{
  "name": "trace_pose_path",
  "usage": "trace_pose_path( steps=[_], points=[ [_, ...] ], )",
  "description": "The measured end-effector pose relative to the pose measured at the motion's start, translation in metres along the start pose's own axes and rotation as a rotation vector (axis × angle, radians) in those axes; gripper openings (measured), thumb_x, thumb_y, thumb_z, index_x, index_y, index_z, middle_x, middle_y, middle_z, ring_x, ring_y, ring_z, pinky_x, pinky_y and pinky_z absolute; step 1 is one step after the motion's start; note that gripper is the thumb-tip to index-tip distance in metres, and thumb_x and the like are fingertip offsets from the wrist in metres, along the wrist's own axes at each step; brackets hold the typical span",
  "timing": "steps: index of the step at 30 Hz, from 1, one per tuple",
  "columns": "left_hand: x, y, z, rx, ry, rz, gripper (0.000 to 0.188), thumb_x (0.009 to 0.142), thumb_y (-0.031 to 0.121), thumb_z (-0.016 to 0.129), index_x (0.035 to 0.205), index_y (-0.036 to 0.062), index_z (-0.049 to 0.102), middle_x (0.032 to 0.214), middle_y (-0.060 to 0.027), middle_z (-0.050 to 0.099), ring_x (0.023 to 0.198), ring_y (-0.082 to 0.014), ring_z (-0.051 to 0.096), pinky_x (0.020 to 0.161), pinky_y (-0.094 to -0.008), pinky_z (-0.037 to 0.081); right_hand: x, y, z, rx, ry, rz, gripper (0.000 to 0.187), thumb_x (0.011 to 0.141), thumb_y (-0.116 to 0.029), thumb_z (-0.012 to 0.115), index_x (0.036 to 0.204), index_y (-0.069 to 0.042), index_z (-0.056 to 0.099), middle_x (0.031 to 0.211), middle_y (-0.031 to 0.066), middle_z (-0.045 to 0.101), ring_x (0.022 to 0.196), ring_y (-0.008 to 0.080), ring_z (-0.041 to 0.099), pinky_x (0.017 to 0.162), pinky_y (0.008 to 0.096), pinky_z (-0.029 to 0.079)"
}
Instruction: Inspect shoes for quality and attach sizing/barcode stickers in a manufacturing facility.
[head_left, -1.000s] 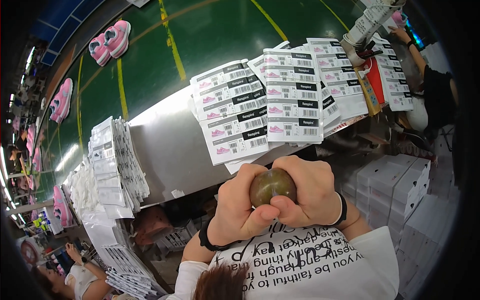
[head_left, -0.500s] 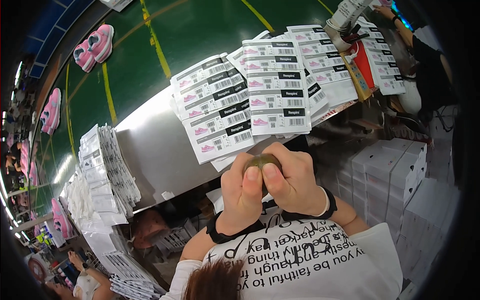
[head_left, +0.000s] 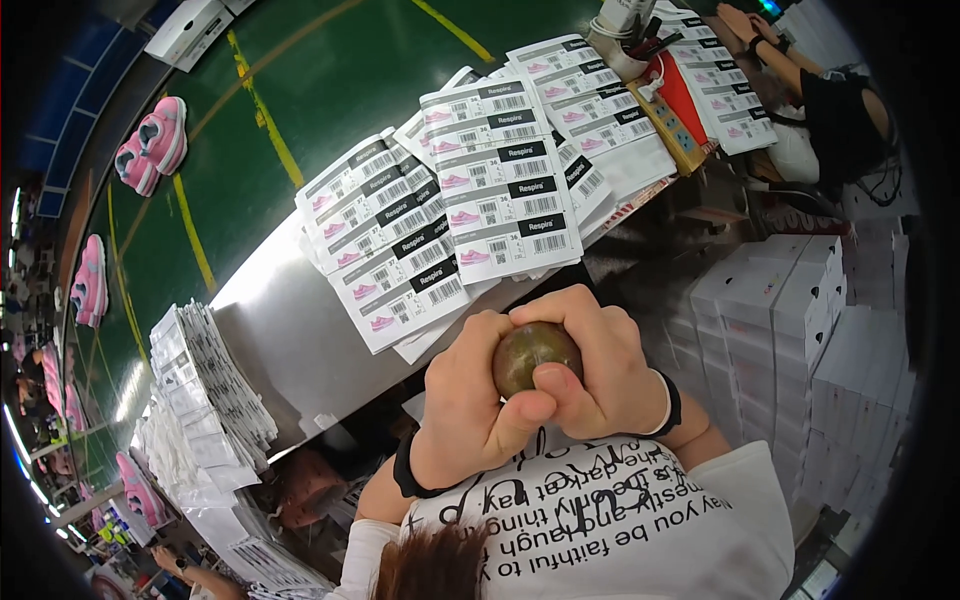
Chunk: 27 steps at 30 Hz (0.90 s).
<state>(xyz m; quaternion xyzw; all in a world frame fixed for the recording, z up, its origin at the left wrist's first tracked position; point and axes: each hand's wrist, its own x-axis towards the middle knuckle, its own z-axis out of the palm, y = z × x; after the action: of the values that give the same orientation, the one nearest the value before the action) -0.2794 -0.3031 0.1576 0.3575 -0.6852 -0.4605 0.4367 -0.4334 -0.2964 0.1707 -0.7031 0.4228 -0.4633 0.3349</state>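
Note:
A round, glossy green-brown fruit (head_left: 536, 357) sits between my two hands, close in front of my chest. My left hand (head_left: 472, 395) cups its left side, with the thumb lying below it. The right hand (head_left: 603, 365) wraps the other side, fingers curled over the top and thumb pressed on its lower face. Which kind of fruit it is, I cannot tell for certain. Just beyond my hands, sheets of labels (head_left: 505, 180) with pink shoe pictures lie overlapping on the metal table (head_left: 290, 345).
A stack of white printed sheets (head_left: 205, 380) stands at the left. Pink shoes (head_left: 152, 145) sit on the green conveyor belt (head_left: 330, 60) beyond. To the right are stacked white boxes (head_left: 765, 290), a wooden block with a red piece (head_left: 672, 125), and another person's arms (head_left: 770, 50).
My thumbs have shifted apart and down, so more of the fruit shows. The view has shifted, moving the labels and shoes left and down in the picture.

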Motion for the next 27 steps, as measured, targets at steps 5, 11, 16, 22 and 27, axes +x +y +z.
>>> trace_pose_path(
  steps=[5,11,16,22,27],
  points=[
    [-0.005,0.007,0.006,-0.164,0.053,-0.064,0.041,0.095,0.037,0.049,0.093,-0.0039,0.053,0.066,-0.0102,0.054,0.052,-0.0174,0.051,0.050,-0.0293,0.042,0.000,-0.012,0.002,-0.048,0.094,-0.097,0.031,0.091,-0.023,0.055,0.100,0.007,0.053,0.065,0.0113,0.056,0.051,0.0252,0.062,0.045,0.0304,0.048],
    [-0.010,-0.002,0.022,-0.256,0.152,-0.189,0.043,0.097,0.038,0.044,0.085,-0.0028,0.052,0.060,-0.0071,0.052,0.051,-0.0118,0.047,0.047,-0.0269,0.037,-0.012,-0.005,0.007,0.034,0.086,0.119,0.030,0.093,-0.025,0.054,0.094,0.004,0.052,0.061,0.0108,0.054,0.046,0.0242,0.058,0.043,0.0308,0.045],
    [-0.017,-0.010,0.031,-0.356,0.170,-0.325,0.045,0.097,0.039,0.041,0.081,-0.0020,0.050,0.058,-0.0052,0.049,0.052,-0.0102,0.042,0.047,-0.0276,0.034,-0.020,0.003,0.010,0.076,0.105,0.189,0.030,0.094,-0.028,0.053,0.091,0.002,0.051,0.058,0.0104,0.053,0.045,0.0238,0.058,0.043,0.0312,0.044],
    [-0.018,-0.014,0.036,-0.349,0.141,-0.351,0.046,0.097,0.041,0.039,0.080,-0.0014,0.048,0.058,-0.0057,0.047,0.052,-0.0100,0.040,0.047,-0.0280,0.033,-0.025,0.006,0.006,0.089,0.117,0.238,0.032,0.094,-0.030,0.052,0.091,0.002,0.051,0.058,0.0095,0.053,0.044,0.0228,0.056,0.044,0.0308,0.043],
    [-0.010,-0.019,0.042,-0.337,0.080,-0.303,0.048,0.097,0.042,0.038,0.079,-0.0016,0.048,0.058,-0.0055,0.047,0.053,-0.0110,0.041,0.048,-0.0285,0.034,-0.028,0.010,-0.003,0.102,0.158,0.235,0.031,0.094,-0.030,0.052,0.091,0.001,0.050,0.058,0.0089,0.053,0.045,0.0228,0.057,0.044,0.0308,0.043]
  ],
)
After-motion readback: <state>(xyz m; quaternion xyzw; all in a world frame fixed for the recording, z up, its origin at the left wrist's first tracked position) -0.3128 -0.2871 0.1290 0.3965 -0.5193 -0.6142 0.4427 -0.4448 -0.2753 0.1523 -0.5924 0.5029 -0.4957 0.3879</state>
